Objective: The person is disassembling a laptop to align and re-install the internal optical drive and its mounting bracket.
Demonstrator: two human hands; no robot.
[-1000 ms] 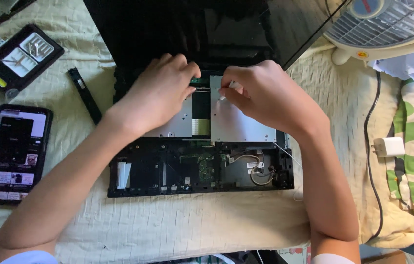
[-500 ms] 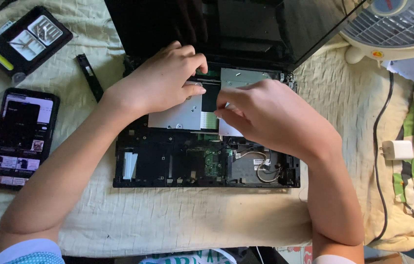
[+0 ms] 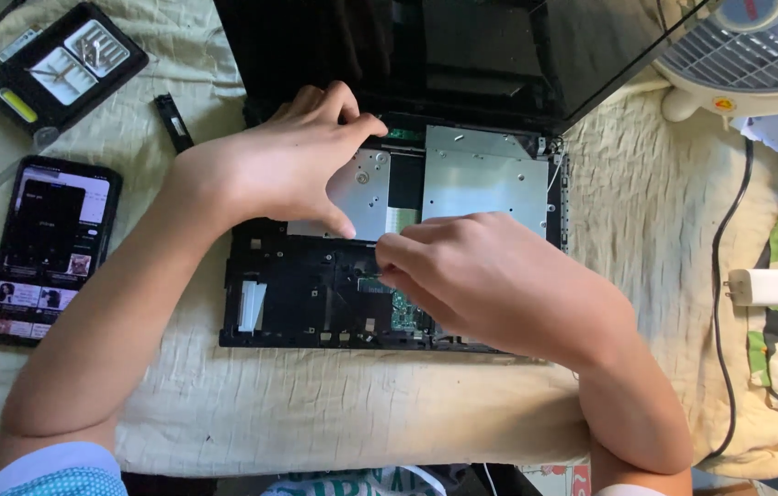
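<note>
Laptop chassis: lay opened and stripped on the cream quilt, at the middle of the bed, screen tilted back away from the person; flat placement left the internals facing up for access.
Metal shield plates: two silver plates sat side by side in the upper half of the chassis, circuit board exposed below them.
Left hand: arched over the left plate, thumb tip and fingertips pressed on its near and far edges, spread wide; appeared to steady or lift the plate rather than grasp it.
Right hand: fingers curled close together at the gap between plates and board; whether they pinched a small part could not be told, the fingertips being hidden.
Phone: lit, left of the chassis, within glance.
Screwdriver bit case: open at upper left, near reach.
Black strip: set aside just beside the chassis corner.
Fan: upper right, well apart.
White charger: right, on the quilt.
</note>
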